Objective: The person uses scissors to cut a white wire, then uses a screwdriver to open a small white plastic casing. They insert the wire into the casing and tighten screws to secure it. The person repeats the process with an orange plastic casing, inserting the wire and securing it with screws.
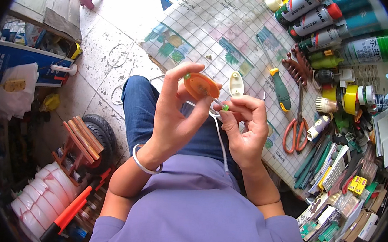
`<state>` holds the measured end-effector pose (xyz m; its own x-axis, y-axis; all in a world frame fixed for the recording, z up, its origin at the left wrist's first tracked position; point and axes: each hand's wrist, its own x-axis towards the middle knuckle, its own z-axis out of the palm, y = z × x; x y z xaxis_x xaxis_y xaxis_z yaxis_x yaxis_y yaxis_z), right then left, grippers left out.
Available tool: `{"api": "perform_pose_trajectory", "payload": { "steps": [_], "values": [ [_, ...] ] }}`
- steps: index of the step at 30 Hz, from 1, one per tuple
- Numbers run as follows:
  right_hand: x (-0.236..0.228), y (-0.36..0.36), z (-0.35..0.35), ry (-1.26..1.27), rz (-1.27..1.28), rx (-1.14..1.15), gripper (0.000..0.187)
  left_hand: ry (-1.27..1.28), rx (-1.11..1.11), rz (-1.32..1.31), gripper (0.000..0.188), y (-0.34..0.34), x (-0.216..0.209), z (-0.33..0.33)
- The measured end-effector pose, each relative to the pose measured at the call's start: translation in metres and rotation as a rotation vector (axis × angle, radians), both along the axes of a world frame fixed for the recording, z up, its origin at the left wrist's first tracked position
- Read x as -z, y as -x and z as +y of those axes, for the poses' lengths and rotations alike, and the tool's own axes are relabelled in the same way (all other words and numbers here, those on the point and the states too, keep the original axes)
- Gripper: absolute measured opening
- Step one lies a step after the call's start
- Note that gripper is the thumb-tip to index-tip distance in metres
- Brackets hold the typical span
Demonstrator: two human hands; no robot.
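Observation:
My left hand [170, 112] is closed on an orange oval shell [198, 85], tilted up between thumb and fingers, with a green spot at its far left end. My right hand [249, 135] pinches a thin rod with a bright green end [225, 107]. The rod's other end meets the inside of the shell, near my left thumb tip; my fingers hide part of it. A white cord [220, 140] hangs below my hands over my lap. Just beyond my right fingers, a cream oval shell [237, 84] lies on the table, hollow side up.
On the gridded tabletop [198, 32] lie a green-and-yellow-handled screwdriver [281, 89] and red-handled pliers [297, 133]. Spray cans [315, 20] crowd the far right, with many small tools and packets below them. A small wheel [101, 133] and a wrapped white bundle [46, 200] are on the left.

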<state>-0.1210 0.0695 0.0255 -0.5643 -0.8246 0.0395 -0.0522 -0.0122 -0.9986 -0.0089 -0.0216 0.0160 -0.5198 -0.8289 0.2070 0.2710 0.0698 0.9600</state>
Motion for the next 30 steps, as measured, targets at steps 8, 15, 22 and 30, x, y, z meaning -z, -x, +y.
{"api": "perform_pose_trajectory", "payload": {
  "steps": [8,15,22,30],
  "values": [
    [0.004,0.019,-0.002,0.224,0.534,-0.110,0.026,-0.098,0.124,0.089,0.049,-0.002,-0.002,0.010],
    [0.013,0.018,0.002,0.292,0.339,-0.100,0.030,0.021,0.081,0.110,0.050,-0.001,-0.001,0.015],
    [0.011,0.019,0.004,0.376,0.484,-0.082,0.029,0.239,0.047,0.029,0.051,-0.002,-0.004,0.015],
    [0.010,0.022,0.007,0.358,0.500,-0.125,0.028,0.131,0.096,0.002,0.051,-0.005,-0.006,0.016]
  ]
}}
